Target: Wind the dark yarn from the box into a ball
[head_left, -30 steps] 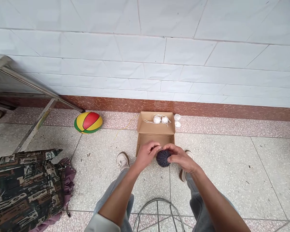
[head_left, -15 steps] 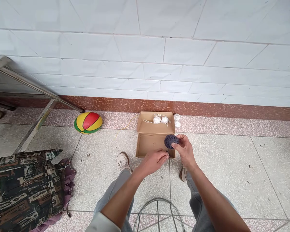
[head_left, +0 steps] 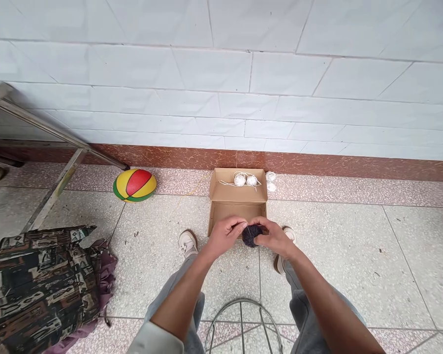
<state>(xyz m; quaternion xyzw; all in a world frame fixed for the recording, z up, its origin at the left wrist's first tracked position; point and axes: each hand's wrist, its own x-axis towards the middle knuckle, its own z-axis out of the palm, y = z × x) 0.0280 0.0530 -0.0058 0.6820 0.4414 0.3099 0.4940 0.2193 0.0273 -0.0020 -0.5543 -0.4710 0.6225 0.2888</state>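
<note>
My right hand is closed around a dark grey-blue ball of yarn, with fingers over its top and thumb on its near side. My left hand pinches at the ball's upper left, where it holds the yarn strand; the strand itself barely shows. Both hands are over the near edge of an open cardboard box. In the box's far half lie two white yarn balls with loose strands. Two more small white balls are on the floor just right of the box.
A yellow, red and green ball lies on the floor at left, near a metal-legged frame. Patterned fabric is heaped at lower left. A round metal stool frame stands between my legs. Behind the box rises a white tiled wall.
The right hand has brought the yarn ball left and nearer to me. My left hand has moved up to the ball's side, so the stretch of strand between them is shorter.
</note>
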